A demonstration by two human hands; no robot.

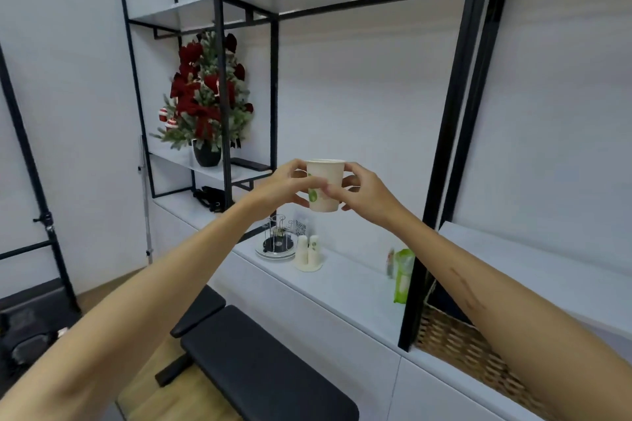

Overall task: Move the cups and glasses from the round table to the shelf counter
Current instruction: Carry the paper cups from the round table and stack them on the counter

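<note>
Paper cup (325, 185) (upright) in both hands (325, 186).

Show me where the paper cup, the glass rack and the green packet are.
paper cup (326, 181), head view, bare side wall between the hands
glass rack (277, 243), head view, dark round base
green packet (403, 278), head view, front face

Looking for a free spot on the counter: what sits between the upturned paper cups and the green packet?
In the head view, that stretch of the white counter between the upturned paper cups and the green packet is bare.
</note>
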